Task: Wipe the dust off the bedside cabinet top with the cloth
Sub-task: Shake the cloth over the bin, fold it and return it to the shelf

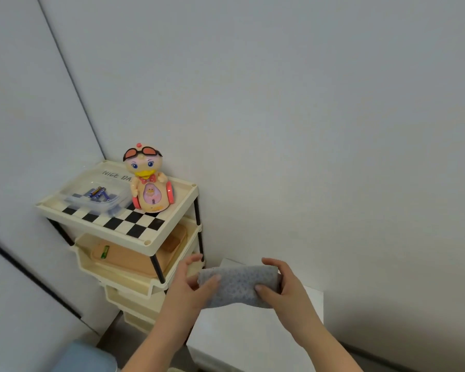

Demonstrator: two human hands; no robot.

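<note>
A folded grey cloth (238,287) with a dotted texture is held up between both hands, just above the white bedside cabinet top (242,336). My left hand (192,284) pinches its left end, thumb in front. My right hand (281,283) grips its right end, fingers wrapped behind. The cabinet stands against the wall at the lower middle; most of its top shows below the cloth and between my forearms.
To the left stands a cream tiered shelf (151,241) with a checkered top, carrying a duck toy (148,181) and a clear box of batteries (97,196). An orange box sits on its second tier. Walls close in behind and left. A blue object (86,357) lies bottom left.
</note>
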